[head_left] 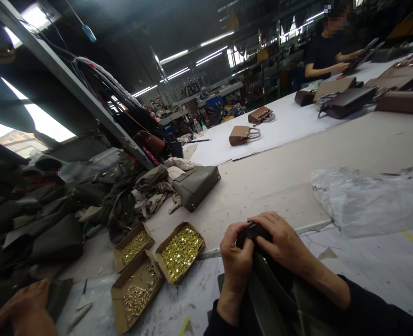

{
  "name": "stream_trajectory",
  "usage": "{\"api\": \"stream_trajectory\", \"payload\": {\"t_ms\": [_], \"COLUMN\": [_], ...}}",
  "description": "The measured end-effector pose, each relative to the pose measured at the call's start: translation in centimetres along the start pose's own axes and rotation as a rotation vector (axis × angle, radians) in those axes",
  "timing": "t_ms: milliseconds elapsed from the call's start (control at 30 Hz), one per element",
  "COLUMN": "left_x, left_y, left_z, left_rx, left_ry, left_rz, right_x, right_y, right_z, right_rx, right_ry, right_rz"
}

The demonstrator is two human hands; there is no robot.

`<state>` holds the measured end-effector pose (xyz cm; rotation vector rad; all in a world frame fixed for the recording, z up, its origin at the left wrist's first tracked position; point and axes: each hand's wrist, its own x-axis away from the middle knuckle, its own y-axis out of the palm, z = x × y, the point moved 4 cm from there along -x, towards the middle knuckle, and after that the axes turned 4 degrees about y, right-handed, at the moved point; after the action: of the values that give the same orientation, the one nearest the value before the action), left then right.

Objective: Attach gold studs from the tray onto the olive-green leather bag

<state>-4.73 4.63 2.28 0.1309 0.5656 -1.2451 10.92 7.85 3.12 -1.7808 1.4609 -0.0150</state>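
Left hand [237, 256] and right hand [279, 237] pinch a dark olive leather-like piece [260, 298] by its edge, apparently unfinished, over the pale table [262, 191]; leftward, brown cardboard trays [133, 275] hold gold metal fittings [180, 252]; beyond, a boxy grey-green bag [197, 187] looks largely assembled.

The left sleeve [220, 327] and right sleeve [377, 308] are black, of plain fabric. The right cuff [353, 294] ends on the forearm [321, 274], above the wrist. The left hand [237, 256] and right hand [281, 237] are bare.
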Motion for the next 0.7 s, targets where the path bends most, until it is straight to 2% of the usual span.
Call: {"api": "stream_trajectory", "payload": {"t_ms": [100, 233, 467, 567, 700], "left_x": [0.6, 1.3, 1.5, 1.4, 1.2], "left_y": [-0.4, -0.7, -0.4, -0.4, -0.4], "left_z": [-0.2, -0.7, -0.6, -0.6, -0.7], "left_rx": [0.002, -0.015, -0.045, -0.048, -0.053], "left_ry": [-0.029, -0.136, -0.156, -0.179, -0.210], "left_rz": [0.031, 0.079, 0.005, -0.022, -0.037], "right_x": [-0.2, 0.4, 1.0, 1.3, 2.0], "right_y": [0.3, 0.8, 0.9, 0.9, 1.2], "right_z": [0.4, 0.7, 1.4, 1.4, 1.1], "right_rx": [-0.053, -0.015, -0.146, -0.176, -0.078], "right_ry": [0.029, 0.040, 0.042, 0.006, -0.066], "right_rz": [-0.070, -0.059, -0.081, -0.014, 0.079]}}
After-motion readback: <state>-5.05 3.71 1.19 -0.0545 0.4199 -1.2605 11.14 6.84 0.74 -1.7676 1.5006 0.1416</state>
